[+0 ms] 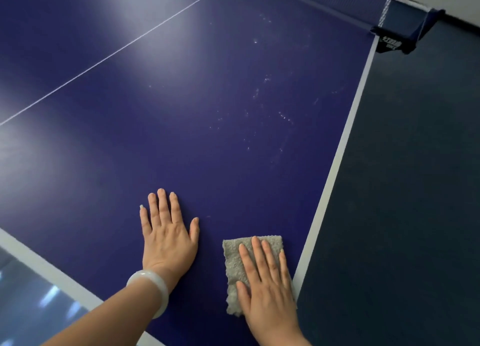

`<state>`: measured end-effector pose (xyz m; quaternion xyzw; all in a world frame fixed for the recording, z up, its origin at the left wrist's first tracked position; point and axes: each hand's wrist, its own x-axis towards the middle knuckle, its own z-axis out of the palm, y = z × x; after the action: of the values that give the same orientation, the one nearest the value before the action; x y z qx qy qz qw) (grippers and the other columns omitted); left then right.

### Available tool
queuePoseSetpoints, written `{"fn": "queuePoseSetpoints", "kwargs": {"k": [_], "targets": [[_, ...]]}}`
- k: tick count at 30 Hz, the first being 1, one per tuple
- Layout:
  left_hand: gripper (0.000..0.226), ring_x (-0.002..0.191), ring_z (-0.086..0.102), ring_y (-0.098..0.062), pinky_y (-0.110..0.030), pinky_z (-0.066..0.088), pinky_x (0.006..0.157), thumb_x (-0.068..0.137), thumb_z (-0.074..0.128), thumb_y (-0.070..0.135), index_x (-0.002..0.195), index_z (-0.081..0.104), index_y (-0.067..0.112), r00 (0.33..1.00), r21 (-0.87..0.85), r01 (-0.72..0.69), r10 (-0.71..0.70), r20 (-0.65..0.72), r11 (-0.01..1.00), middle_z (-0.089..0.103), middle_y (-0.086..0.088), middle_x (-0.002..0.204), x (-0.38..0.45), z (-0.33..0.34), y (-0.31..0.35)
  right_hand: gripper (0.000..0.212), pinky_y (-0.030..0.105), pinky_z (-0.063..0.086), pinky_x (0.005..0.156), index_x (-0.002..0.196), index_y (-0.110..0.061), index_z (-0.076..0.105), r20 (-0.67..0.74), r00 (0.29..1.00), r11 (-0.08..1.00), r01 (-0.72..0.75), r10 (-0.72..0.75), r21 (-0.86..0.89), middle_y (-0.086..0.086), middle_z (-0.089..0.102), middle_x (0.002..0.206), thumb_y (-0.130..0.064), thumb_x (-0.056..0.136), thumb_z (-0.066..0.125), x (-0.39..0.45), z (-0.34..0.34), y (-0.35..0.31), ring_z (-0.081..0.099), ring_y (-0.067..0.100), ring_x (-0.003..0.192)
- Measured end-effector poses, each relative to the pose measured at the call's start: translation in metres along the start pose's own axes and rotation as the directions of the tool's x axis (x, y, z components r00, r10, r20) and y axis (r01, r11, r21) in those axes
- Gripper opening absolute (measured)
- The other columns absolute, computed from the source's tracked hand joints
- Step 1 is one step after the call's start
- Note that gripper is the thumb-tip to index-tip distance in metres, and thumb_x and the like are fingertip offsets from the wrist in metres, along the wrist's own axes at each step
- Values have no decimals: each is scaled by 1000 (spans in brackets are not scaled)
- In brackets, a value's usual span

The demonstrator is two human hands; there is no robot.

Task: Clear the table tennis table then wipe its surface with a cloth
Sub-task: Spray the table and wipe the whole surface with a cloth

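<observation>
— While her right hand [267, 280] lies flat, fingers straight, it presses the cloth [233, 262] down just beside the white side line [345, 137].

— Soft, light stuff, I'd say; it would bunch if pinched. A flat palm on its middle suits it.

— Her left hand [168, 239] rests open on the table [181, 111], farther in from that line.

— One cloth, two hands, one bangle [153, 288]. Pale specks [265, 98] lie beyond the cloth, nearer the net clamp [397, 40].

Soft glare patches on table [181, 111]
</observation>
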<state>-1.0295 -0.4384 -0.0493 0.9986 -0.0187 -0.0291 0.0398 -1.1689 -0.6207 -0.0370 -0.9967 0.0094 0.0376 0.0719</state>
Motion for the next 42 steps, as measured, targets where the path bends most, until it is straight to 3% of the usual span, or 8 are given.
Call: {"fn": "queuePoseSetpoints", "kwargs": {"k": [10,16,23,29,34,37,39,42], "targets": [[77,150,1,-28,-50,6,121,94,20,56,152,22,5,1000,-19,14,-15,-18,1000,13,-14,161,-2,-4,1,64,48,12,117,155,-23,16,65,995,995,78,-74,-55,2,9,163,-44,98,31,69,-15,63,6,20,150],[77,150,3,-26,-48,5,121,94,19,56,152,23,7,999,20,37,-38,14,999,14,-12,161,-1,-3,1,64,47,13,117,156,-24,12,107,942,942,327,-318,-77,0,7,163,-46,99,31,95,-25,107,7,19,150],[64,148,8,-31,-39,0,122,100,23,47,150,29,8,925,-207,359,-376,-47,910,19,-18,158,2,-20,117,64,45,9,117,156,-27,12,112,920,925,379,-376,-11,-1,8,163,-48,98,30,167,-36,160,4,16,150],[64,149,2,-32,-47,-2,121,101,23,40,153,14,4,747,-174,646,-662,-55,743,9,-19,161,24,0,208,63,43,12,115,156,-28,10,149,689,690,722,-710,-51,-4,9,163,-48,99,30,201,-51,232,7,14,150],[67,149,4,-31,-49,1,121,98,18,41,152,14,3,716,-82,690,-695,-63,719,10,-18,160,27,9,209,62,46,6,118,156,-27,8,107,909,905,413,-403,-104,0,6,163,-50,99,14,263,-56,296,-1,15,150],[63,149,7,-31,-48,2,121,99,15,38,152,18,2,713,-53,697,-699,-62,715,14,-18,160,29,13,208,64,49,9,117,155,-22,12,68,931,927,365,-360,-90,5,9,163,-49,98,20,259,-53,273,5,22,150],[65,149,9,-31,-47,1,121,99,14,40,151,21,2,716,-52,693,-695,-71,719,16,-18,159,29,16,206,66,49,12,114,155,-22,14,75,849,848,527,-523,-57,5,11,163,-49,97,29,240,-48,238,10,23,150],[70,148,13,-31,-45,1,121,96,16,44,149,28,0,723,-61,683,-685,-89,728,22,-19,158,28,17,206,67,46,13,113,155,-26,17,128,584,587,809,-802,-14,1,14,162,-50,95,36,233,-45,201,13,19,149]]}}
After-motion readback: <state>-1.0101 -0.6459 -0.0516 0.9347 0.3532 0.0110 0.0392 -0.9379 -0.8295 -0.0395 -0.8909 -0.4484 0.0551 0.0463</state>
